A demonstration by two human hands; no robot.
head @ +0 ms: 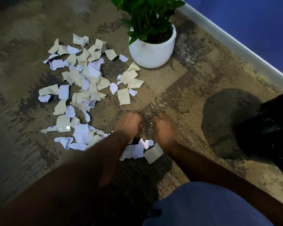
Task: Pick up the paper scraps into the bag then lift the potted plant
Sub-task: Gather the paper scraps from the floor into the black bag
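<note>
Paper scraps (82,88) are strewn across the carpet (178,88) beside a white potted plant (151,46); a black bag (268,128) is seen at right. Both hands (129,123) (162,126) are blurred, their grip indiscernible.

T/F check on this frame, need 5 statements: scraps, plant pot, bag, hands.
1. The paper scraps lie scattered on the carpet. True.
2. The plant pot is black. False: it is white, holding a green plant.
3. The bag is at the left edge. False: it is black and sits at the right edge.
4. Both hands, left hand and right hand, are in view above the carpet. True.
5. The pot lies tipped on its side. False: it stands upright beside the scraps.
</note>
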